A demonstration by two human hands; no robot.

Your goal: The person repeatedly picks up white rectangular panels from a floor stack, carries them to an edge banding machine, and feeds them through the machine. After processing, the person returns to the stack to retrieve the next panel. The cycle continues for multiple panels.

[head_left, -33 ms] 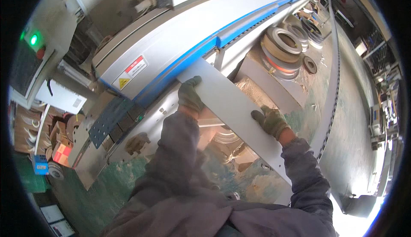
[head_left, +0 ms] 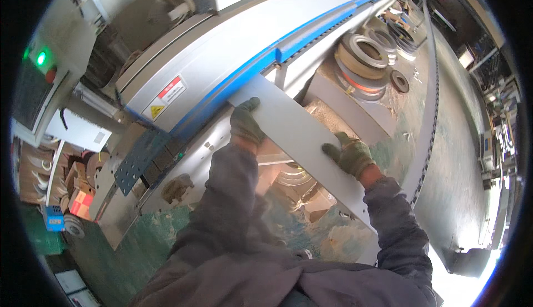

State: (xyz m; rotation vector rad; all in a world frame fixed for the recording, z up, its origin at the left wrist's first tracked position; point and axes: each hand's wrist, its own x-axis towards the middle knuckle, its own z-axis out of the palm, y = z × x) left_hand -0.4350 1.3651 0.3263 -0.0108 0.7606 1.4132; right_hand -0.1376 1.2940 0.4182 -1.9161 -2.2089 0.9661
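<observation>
A long, narrow pale grey panel (head_left: 294, 125) slants from the blue-edged machine (head_left: 222, 51) at the upper left down toward my right forearm. Its far end meets the machine's blue edge. My left hand (head_left: 246, 122), in a greenish work glove, is closed on the panel's left edge near that far end. Farther down, my right hand (head_left: 353, 154), gloved alike, grips the right edge. Fingers on the panel's underside are hidden.
Rolls of edge banding (head_left: 363, 65) stack on a box to the right. A long rail (head_left: 430, 107) runs behind them. Left are a control box with a green light (head_left: 41, 59), a perforated dark plate (head_left: 139, 161) and cartons (head_left: 82, 200). Offcuts in a box lie below the panel.
The view has shifted slightly, and the surroundings sit a little farther left. My right hand appears slightly farther left and up; both hands still hold the panel.
</observation>
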